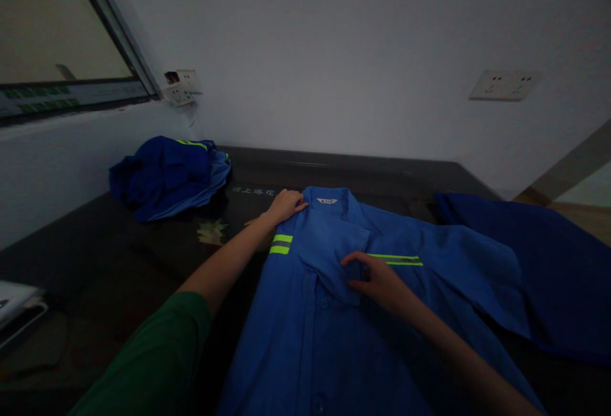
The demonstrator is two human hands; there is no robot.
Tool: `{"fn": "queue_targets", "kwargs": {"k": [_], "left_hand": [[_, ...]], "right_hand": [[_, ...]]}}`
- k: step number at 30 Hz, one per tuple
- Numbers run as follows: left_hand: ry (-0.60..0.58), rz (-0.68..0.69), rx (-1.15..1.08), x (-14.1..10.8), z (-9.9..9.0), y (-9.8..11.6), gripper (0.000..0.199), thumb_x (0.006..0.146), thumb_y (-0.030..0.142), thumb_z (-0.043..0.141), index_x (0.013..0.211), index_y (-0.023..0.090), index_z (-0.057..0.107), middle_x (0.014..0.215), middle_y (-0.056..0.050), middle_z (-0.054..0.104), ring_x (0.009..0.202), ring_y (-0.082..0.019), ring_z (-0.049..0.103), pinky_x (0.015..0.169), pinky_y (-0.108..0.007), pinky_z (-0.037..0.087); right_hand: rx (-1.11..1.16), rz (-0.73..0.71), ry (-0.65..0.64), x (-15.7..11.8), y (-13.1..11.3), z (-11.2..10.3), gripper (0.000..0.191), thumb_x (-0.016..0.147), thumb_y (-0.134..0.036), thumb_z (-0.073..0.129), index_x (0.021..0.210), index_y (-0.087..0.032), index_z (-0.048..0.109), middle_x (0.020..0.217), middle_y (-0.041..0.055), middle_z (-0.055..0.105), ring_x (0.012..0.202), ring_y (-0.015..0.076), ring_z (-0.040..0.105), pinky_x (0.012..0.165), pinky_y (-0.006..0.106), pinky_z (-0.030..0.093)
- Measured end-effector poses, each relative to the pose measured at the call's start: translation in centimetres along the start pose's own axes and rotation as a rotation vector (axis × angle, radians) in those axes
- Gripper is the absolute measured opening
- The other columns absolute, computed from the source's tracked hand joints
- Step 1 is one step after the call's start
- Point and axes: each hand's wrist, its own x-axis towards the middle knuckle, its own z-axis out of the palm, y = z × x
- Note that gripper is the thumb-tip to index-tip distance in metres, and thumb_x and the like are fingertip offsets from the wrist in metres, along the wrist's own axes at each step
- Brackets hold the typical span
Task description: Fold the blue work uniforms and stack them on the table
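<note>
The blue shirt (353,339) is laid front side up on the dark table (382,177), with its collar (353,203) turned away from the person. The sleeve on the left side (329,235) is already folded inward over the chest, and its lower end lies near the middle of the front. The sleeve on the right side (482,270) is not folded; it is spread outward, close to the dark blue cloth (554,257). The body of the shirt is also left extended toward the person. The left hand (285,205) is placed on the shoulder beside the collar; its fingers are only slightly bent, and whether fabric is pinched cannot be told. The right hand (377,279) is held partly open above the folded sleeve end, thumb and forefinger apart, and no firm grip is seen. A crumpled pile of clothes (167,174) is placed apart, at the far left.
</note>
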Motion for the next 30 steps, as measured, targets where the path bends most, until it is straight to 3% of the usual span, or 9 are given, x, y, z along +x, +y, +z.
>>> {"fn": "queue_targets", "kwargs": {"k": [4, 9, 13, 17, 21, 24, 27, 30], "left_hand": [[0.072, -0.114, 0.101, -0.3, -1.0, 0.2, 0.021, 0.093, 0.032, 0.052, 0.092, 0.014, 0.063, 0.099, -0.012, 0.061, 0.099, -0.025, 0.054, 0.090, -0.037, 0.034], [0.156, -0.237, 0.084, -1.6, -4.0, 2.3, 0.032, 0.094, 0.012, 0.037, 0.120, 0.014, 0.057, 0.120, -0.014, 0.056, 0.114, -0.025, 0.048, 0.102, -0.044, 0.032], [0.041, -0.136, 0.019, -5.4, -4.0, 6.6, 0.034, 0.096, 0.023, 0.041, 0.125, 0.015, 0.057, 0.129, -0.010, 0.057, 0.119, -0.020, 0.050, 0.103, -0.034, 0.038], [-0.165, -0.182, -0.054, -9.6, -2.3, 9.3, 0.061, 0.096, 0.049, 0.040, 0.146, 0.015, 0.037, 0.154, -0.014, 0.030, 0.144, -0.029, 0.023, 0.113, -0.042, 0.026], [-0.245, -0.251, -0.077, -10.6, -1.7, 9.0, 0.062, 0.095, 0.061, 0.030, 0.149, 0.029, 0.031, 0.158, -0.007, 0.021, 0.146, -0.030, 0.015, 0.115, -0.049, 0.019], [-0.244, -0.297, -0.072, -10.2, -2.0, 8.5, 0.065, 0.093, 0.064, 0.030, 0.149, 0.032, 0.029, 0.159, -0.007, 0.019, 0.146, -0.032, 0.014, 0.115, -0.052, 0.017], [-0.179, -0.372, -0.030, -10.7, -2.9, 8.5, 0.066, 0.095, 0.060, 0.030, 0.150, 0.025, 0.028, 0.159, -0.012, 0.017, 0.145, -0.033, 0.019, 0.115, -0.052, 0.018], [-0.132, -0.391, 0.062, -12.7, -4.4, 9.4, 0.061, 0.097, 0.045, 0.034, 0.147, 0.011, 0.034, 0.156, -0.019, 0.022, 0.145, -0.033, 0.018, 0.116, -0.050, 0.016]], "right_hand": [[0.008, 0.144, -0.117, -0.2, -0.7, 0.2, 0.046, 0.068, 0.001, 0.056, 0.109, -0.021, 0.058, 0.046, -0.0101, 0.050, 0.039, 0.0125, 0.053, 0.041, 0.022, 0.040], [-0.059, 0.163, -0.129, -0.2, -1.2, 0.3, 0.045, 0.073, 0.003, 0.057, 0.114, -0.017, 0.056, 0.049, -0.0100, 0.052, 0.040, 0.0093, 0.053, 0.040, 0.018, 0.040], [-0.071, 0.152, -0.140, -0.2, -1.4, 0.3, 0.034, 0.082, -0.006, 0.055, 0.115, -0.016, 0.056, 0.056, -0.0077, 0.054, 0.040, 0.0079, 0.053, 0.038, 0.017, 0.042], [-0.100, 0.142, -0.140, -0.1, -1.5, 0.3, 0.031, 0.089, -0.009, 0.048, 0.118, -0.015, 0.056, 0.052, -0.0084, 0.050, 0.038, 0.0072, 0.051, 0.037, 0.016, 0.041], [-0.140, 0.143, -0.191, -0.4, -1.7, 0.6, 0.038, 0.087, -0.007, 0.048, 0.123, -0.016, 0.054, 0.049, -0.0088, 0.049, 0.038, 0.0074, 0.051, 0.036, 0.015, 0.038], [-0.164, 0.137, -0.244, -0.7, -1.8, 0.3, 0.043, 0.088, -0.008, 0.047, 0.129, -0.016, 0.050, 0.049, -0.0083, 0.051, 0.037, 0.0086, 0.050, 0.036, 0.017, 0.037], [-0.305, 0.093, -0.286, -0.4, -2.8, -1.0, 0.035, 0.090, -0.018, 0.049, 0.124, -0.014, 0.058, 0.042, -0.0068, 0.048, 0.036, 0.0114, 0.049, 0.040, 0.021, 0.037], [-0.510, -0.047, -0.196, 1.8, -5.3, -2.4, 0.029, 0.093, -0.030, 0.050, 0.108, -0.013, 0.068, 0.042, -0.0020, 0.052, 0.044, 0.0151, 0.056, 0.052, 0.025, 0.044]]}}
